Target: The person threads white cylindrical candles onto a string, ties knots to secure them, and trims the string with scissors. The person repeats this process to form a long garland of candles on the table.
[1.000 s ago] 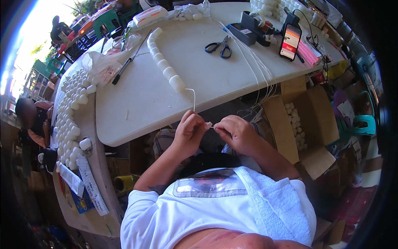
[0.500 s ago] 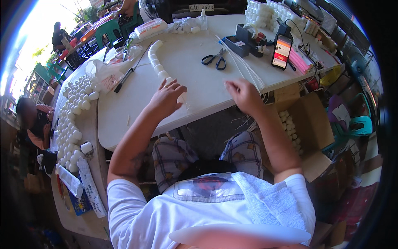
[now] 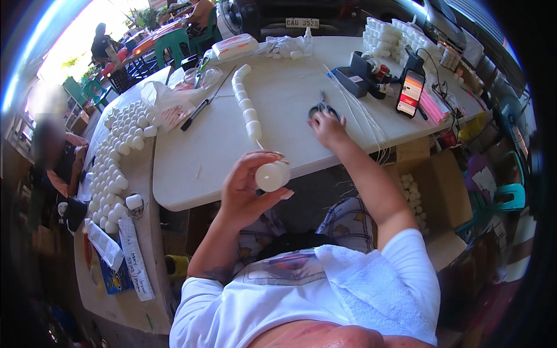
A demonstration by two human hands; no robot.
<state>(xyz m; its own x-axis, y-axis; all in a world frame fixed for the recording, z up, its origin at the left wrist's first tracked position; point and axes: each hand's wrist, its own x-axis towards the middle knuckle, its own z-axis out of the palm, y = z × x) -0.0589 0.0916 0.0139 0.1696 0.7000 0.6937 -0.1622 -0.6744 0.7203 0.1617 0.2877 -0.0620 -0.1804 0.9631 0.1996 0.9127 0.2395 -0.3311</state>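
Note:
In my left hand (image 3: 246, 182) is a short white cylinder (image 3: 272, 176), its round end facing up with a small mark at the centre. Fingers and thumb curve around its sides. From beside that hand, a string of white cylinders (image 3: 244, 104) runs away across the table, joined by a thin white cord. My right hand (image 3: 328, 127) lies over the handles of dark-handled scissors (image 3: 322, 107), its fingers closed on them. Part of the handles is hidden by the fingers. Just right of it lie several loose white cords (image 3: 355, 113).
Many white cylinders (image 3: 110, 174) crowd the left table. Beyond my right hand stand a black tape dispenser (image 3: 350, 81) and a propped phone (image 3: 410, 93). A black-handled rod (image 3: 196, 114) lies left of the string. An open cardboard box (image 3: 438, 188) holds white pieces below the table's right edge.
My left hand has come toward me and tilted up, lifting the near end cylinder. The right hand has moved forward and left onto the scissors. The head view has shifted slightly.

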